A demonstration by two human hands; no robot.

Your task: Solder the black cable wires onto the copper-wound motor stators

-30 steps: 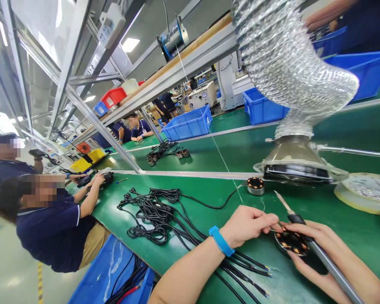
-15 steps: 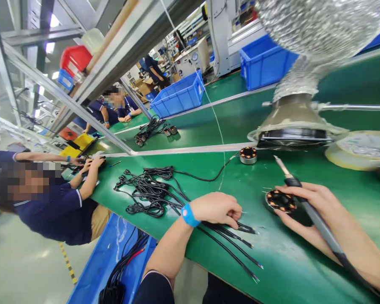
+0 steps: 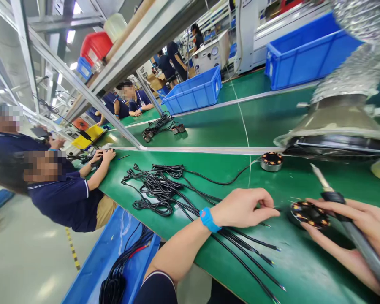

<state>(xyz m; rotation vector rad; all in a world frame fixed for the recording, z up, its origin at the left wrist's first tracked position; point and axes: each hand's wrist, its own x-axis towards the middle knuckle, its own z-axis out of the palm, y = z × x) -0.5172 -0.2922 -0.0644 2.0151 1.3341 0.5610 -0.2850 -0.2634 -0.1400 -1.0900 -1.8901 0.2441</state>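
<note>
Thumb and fingertips of my left hand (image 3: 247, 207) are pinched on the end of a black cable, just left of the round motor stator. My right hand (image 3: 357, 228) holds a soldering iron (image 3: 351, 236), tip pointing up and left, and grips the stator (image 3: 310, 214) with copper coils between thumb and forefinger. Under and beside my left wrist, several black cables (image 3: 247, 249) fan out with stripped ends. Their coiled bundle (image 3: 161, 185) lies farther left on the green bench. A second stator (image 3: 271, 161), wired to a cable, stands by the metal rail.
A fume hood (image 3: 338, 122) with a foil duct hangs at the right. Blue bins (image 3: 193, 95) stand behind the rail. Below the bench's left edge, a blue bin (image 3: 95, 257) holds cables. A person (image 3: 57, 190) works at the left; others are farther back.
My left hand has moved from the cable ends toward the held stator, now with a cable end in its pinch. My right hand still holds the iron and stator. The view has shifted.
</note>
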